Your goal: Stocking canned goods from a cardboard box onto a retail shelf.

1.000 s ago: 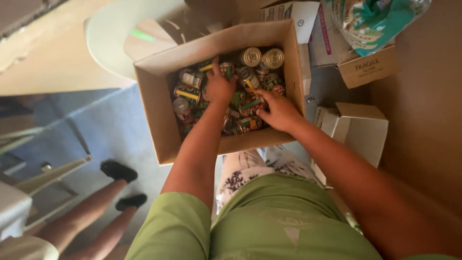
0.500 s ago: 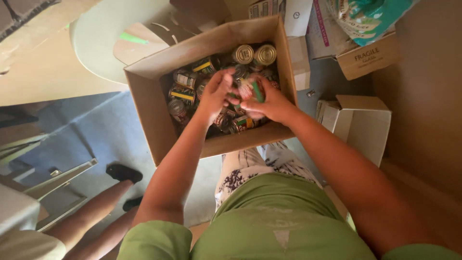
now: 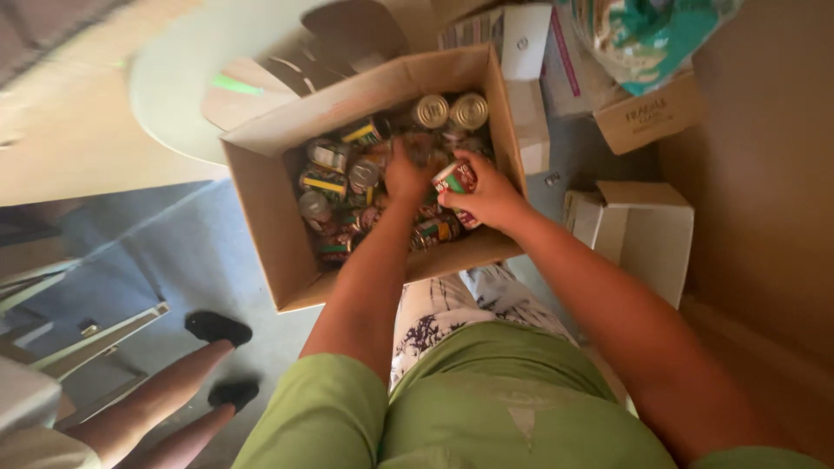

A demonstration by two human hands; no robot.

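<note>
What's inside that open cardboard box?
The cardboard box holds many tin cans, some upright, some lying. The right hand grips one can; hands hide cans beneath, and lower layers are covered.

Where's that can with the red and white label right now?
In the head view, the red and white can sits in the person's right hand, just above the other cans in the cardboard box, toward its right side, close beside the left hand.

White boxes (image 3: 638,227) (one open), round pale table (image 3: 187,104), black shoes (image 3: 217,327)
</note>
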